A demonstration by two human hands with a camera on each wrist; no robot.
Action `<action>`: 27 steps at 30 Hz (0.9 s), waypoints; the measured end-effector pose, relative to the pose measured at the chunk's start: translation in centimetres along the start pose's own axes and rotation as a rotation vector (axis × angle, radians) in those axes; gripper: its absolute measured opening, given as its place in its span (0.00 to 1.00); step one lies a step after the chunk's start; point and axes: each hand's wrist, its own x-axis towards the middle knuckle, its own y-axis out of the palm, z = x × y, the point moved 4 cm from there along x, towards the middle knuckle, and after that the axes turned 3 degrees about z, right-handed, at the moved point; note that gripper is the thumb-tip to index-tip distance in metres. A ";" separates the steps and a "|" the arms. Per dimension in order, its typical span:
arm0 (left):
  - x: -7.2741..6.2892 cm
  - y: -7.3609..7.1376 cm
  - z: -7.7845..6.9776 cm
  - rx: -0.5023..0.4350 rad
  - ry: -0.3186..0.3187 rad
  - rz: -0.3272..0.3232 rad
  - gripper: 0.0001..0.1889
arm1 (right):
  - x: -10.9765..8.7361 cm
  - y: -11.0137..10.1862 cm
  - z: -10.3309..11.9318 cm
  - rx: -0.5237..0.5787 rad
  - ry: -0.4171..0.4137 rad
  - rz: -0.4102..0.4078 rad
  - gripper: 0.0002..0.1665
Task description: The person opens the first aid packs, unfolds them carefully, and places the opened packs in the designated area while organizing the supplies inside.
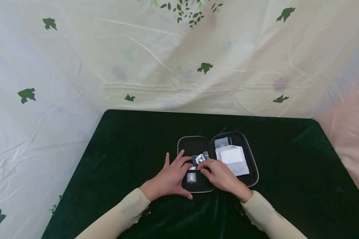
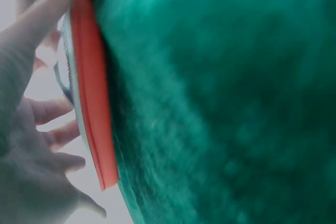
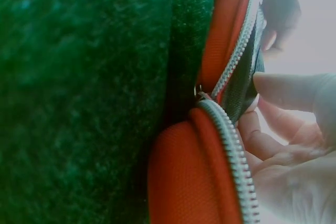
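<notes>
An unzipped case (image 1: pixel 195 143) lies spread on the table, black inside, with a red-orange shell (image 3: pixel 184 177) in the right wrist view. In its left half, a small white-topped container (image 1: pixel 191 177) sits behind a black elastic band, and a shiny foil packet (image 1: pixel 200 158) lies just above. My left hand (image 1: pixel 172 177) spreads its fingers over the left rim, fingertips close to the container, thumb at the near edge. With thumb and fingers, my right hand (image 1: pixel 219 174) pinches the black band (image 3: pixel 239 90) beside the container.
The case's right half holds a white flat packet (image 1: pixel 240 166) and a pale, smaller packet (image 1: pixel 221 142). A dark green velvet cloth (image 1: pixel 137 142) covers the table. White patterned curtains (image 1: pixel 167 66) hang behind and at the sides.
</notes>
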 end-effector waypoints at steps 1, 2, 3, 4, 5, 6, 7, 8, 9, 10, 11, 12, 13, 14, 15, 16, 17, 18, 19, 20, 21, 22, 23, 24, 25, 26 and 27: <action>0.0 0.0 -0.2 0.036 0.005 -0.021 0.50 | 0.0 0.0 0.0 0.000 0.001 -0.001 0.06; 0.0 0.0 -0.3 0.070 0.011 -0.041 0.50 | 0.0 0.0 0.0 0.001 0.003 -0.002 0.06; 0.0 0.0 -0.4 0.092 0.016 -0.056 0.49 | 0.0 -0.1 0.0 0.001 0.005 -0.004 0.06; -0.1 0.0 -0.4 0.104 0.019 -0.069 0.48 | 0.0 -0.1 0.0 0.004 0.009 -0.005 0.06; -0.1 0.0 -0.4 0.108 0.022 -0.078 0.46 | -0.1 -0.1 0.0 0.006 0.013 -0.005 0.06; -0.1 0.1 -0.3 0.106 0.026 -0.085 0.45 | -0.1 -0.1 0.0 0.008 0.015 -0.003 0.06; -0.1 0.1 -0.3 0.105 0.029 -0.088 0.44 | -0.2 -0.1 0.0 0.012 0.017 -0.001 0.06; -0.1 0.1 -0.2 0.103 0.031 -0.090 0.43 | -0.2 -0.1 0.0 0.015 0.019 -0.001 0.06; -0.2 0.2 -0.2 0.096 0.033 -0.090 0.42 | -0.2 -0.1 0.0 0.018 0.019 0.000 0.06; -0.2 0.2 -0.1 0.092 0.033 -0.090 0.41 | -0.2 -0.1 0.0 0.019 0.019 0.001 0.06; -0.1 0.2 0.0 0.087 0.033 -0.089 0.41 | -0.2 -0.1 0.0 0.019 0.014 0.002 0.06; -0.2 0.1 0.0 0.083 0.033 -0.089 0.40 | -0.2 -0.2 0.0 0.021 0.013 0.003 0.06; -0.1 0.1 0.1 0.080 0.034 -0.088 0.40 | -0.2 -0.2 0.0 0.022 0.011 0.002 0.06; -0.1 0.1 0.1 0.073 0.035 -0.089 0.39 | -0.2 -0.3 0.0 0.023 0.011 0.000 0.06; -0.1 0.0 0.1 0.065 0.037 -0.089 0.39 | -0.2 -0.3 0.0 0.025 0.009 0.000 0.06; -0.1 0.0 0.1 0.061 0.040 -0.088 0.39 | -0.2 -0.3 0.0 0.025 0.010 -0.002 0.06; -0.1 0.0 0.1 0.056 0.041 -0.085 0.39 | -0.2 -0.4 0.0 0.026 0.010 -0.002 0.06; -0.1 0.0 0.1 0.051 0.044 -0.082 0.39 | -0.2 -0.4 0.0 0.028 0.011 -0.001 0.06; -0.1 0.0 0.1 0.043 0.045 -0.079 0.38 | -0.2 -0.4 0.0 0.029 0.008 0.001 0.06; 0.0 0.0 0.1 0.038 0.044 -0.075 0.39 | -0.2 -0.4 -0.1 0.028 0.010 0.002 0.06; 0.0 0.1 0.1 0.035 0.043 -0.069 0.39 | -0.2 -0.3 -0.1 0.027 0.008 0.003 0.06; 0.0 0.1 0.2 0.033 0.043 -0.065 0.39 | -0.2 -0.3 -0.1 0.026 0.006 0.003 0.06; 0.0 0.2 0.2 0.028 0.041 -0.062 0.39 | -0.2 -0.3 -0.1 0.026 0.000 0.005 0.06; 0.0 0.2 0.1 0.025 0.040 -0.059 0.39 | -0.2 -0.2 -0.2 0.027 -0.006 0.005 0.06; -0.1 0.2 0.1 0.021 0.040 -0.058 0.38 | -0.2 -0.2 -0.2 0.026 -0.009 0.005 0.06; -0.1 0.3 0.1 0.022 0.041 -0.057 0.38 | -0.2 -0.2 -0.3 0.023 -0.013 0.005 0.07; -0.1 0.3 0.2 0.019 0.043 -0.056 0.38 | -0.3 -0.1 -0.3 0.022 -0.022 0.004 0.07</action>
